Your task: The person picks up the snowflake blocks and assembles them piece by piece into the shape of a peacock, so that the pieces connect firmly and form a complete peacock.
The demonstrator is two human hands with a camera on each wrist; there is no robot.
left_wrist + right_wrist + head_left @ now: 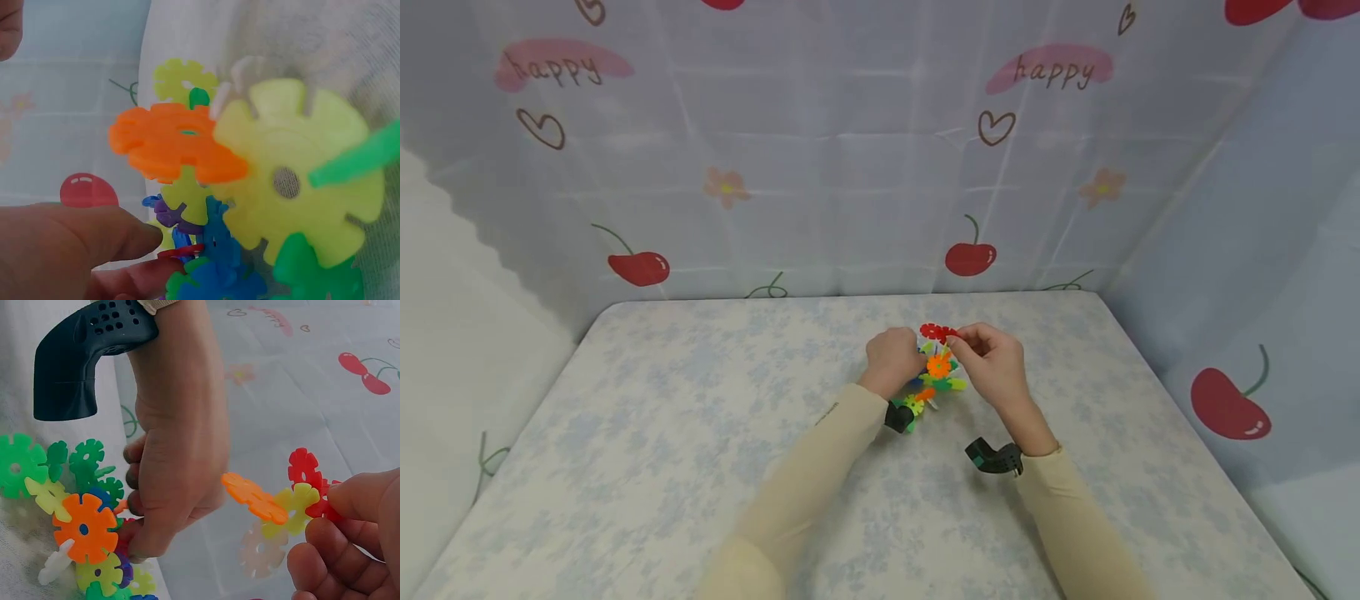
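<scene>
My left hand grips a joined cluster of notched plastic snowflake discs. In the left wrist view its thumb and finger pinch a thin red disc among blue, purple and yellow ones. A large yellow disc and an orange disc stand nearest that camera. To the right, my right hand pinches a red disc at the end of a small chain. Another red disc, a yellow disc, an orange disc and a whitish disc belong to that chain, apart from the cluster in the right wrist view.
A pale table with a blue mottled pattern lies under both hands. Behind it hangs a curtain printed with cherries and hearts. Dark camera mounts sit on the left wrist and the right wrist.
</scene>
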